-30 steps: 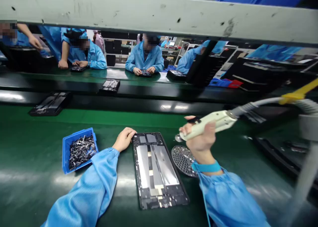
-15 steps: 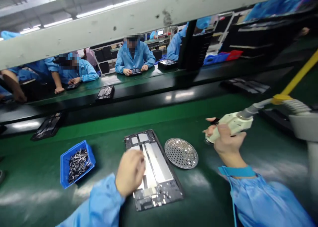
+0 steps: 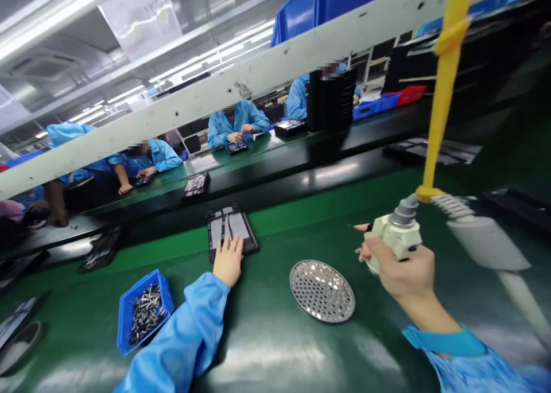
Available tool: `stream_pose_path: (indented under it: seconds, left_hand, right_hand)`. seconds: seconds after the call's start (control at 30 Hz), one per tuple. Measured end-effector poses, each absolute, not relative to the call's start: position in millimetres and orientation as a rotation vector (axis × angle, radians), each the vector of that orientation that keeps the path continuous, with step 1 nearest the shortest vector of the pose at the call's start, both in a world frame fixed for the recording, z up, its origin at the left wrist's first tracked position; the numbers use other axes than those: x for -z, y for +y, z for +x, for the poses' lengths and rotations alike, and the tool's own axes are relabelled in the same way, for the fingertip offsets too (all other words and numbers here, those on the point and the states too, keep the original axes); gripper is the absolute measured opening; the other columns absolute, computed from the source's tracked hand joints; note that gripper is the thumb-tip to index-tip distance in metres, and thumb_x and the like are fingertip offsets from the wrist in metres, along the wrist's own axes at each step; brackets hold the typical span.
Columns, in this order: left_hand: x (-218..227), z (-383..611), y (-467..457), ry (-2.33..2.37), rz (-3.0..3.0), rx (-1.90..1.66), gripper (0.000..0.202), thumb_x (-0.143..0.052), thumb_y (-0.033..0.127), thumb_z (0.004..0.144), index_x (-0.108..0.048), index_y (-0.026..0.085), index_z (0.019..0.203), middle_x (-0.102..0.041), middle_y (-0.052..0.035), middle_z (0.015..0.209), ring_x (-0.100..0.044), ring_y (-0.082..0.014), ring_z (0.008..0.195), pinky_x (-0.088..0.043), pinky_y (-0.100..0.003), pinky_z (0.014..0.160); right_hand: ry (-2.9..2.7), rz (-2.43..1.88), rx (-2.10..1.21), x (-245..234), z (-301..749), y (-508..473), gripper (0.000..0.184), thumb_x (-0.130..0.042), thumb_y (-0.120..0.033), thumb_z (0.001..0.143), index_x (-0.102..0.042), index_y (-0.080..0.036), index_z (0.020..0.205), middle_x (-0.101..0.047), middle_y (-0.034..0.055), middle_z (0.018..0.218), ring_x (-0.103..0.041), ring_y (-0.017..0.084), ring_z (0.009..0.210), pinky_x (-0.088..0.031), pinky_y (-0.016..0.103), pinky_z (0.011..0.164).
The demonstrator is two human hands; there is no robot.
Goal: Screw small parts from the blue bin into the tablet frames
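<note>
The fingers (image 3: pixel 237 245) of the left hand (image 3: pixel 227 265) lay loosely spread, gripping nothing, over the near end of an opened tablet (image 3: pixel 241 222) towards the far side of the green worktop (image 3: pixel 267 338). From where I stood, the right hand (image 3: pixel 402 271) was clasped firmly around a cream hand tool (image 3: pixel 398 232), and a round perforated tray (image 3: pixel 321 306) (its upper part glinting) sat between the two hands.
</note>
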State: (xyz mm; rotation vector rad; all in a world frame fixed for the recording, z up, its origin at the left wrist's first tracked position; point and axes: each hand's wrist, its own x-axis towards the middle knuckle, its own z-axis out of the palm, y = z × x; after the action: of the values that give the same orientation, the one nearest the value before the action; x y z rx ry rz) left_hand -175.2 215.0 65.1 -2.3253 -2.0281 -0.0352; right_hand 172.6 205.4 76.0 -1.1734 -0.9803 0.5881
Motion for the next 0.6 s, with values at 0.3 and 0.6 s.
stream_pose_path:
  seconds: [0.3, 0.6]
  left_hand:
    - [-52, -186, 262, -2.134, -2.096, 0.567, 0.039, -0.052, 0.004, 0.094, -0.073, 0.016, 0.124, -0.062, -0.0178, 0.15, -0.049, -0.0348, 0.149, -0.035, -0.06, 0.128]
    - [-28, -158, 174, -2.056, -2.396, 0.929, 0.024, -0.057, 0.026, 0.095, -0.053, 0.022, 0.071, -0.063, -0.0033, 0.071, -0.06, -0.0161, 0.067, -0.048, -0.028, 0.067]
  right_hand:
    - [-1.003, -1.339, -0.583, -79, 172, 209, 0.038, -0.074, -0.064, 0.061, -0.071, -0.027, 0.066, -0.071, 0.0079, 0.06, -0.07, 0.032, 0.053, -0.059, 0.044, 0.053]
    - [-1.015, -1.549, -0.503, -57, 170, 215, 0.039, -0.075, -0.062, 0.057, -0.077, -0.035, 0.085, -0.08, 0.0089, 0.075, -0.078, 0.052, 0.094, -0.058, 0.072, 0.097]
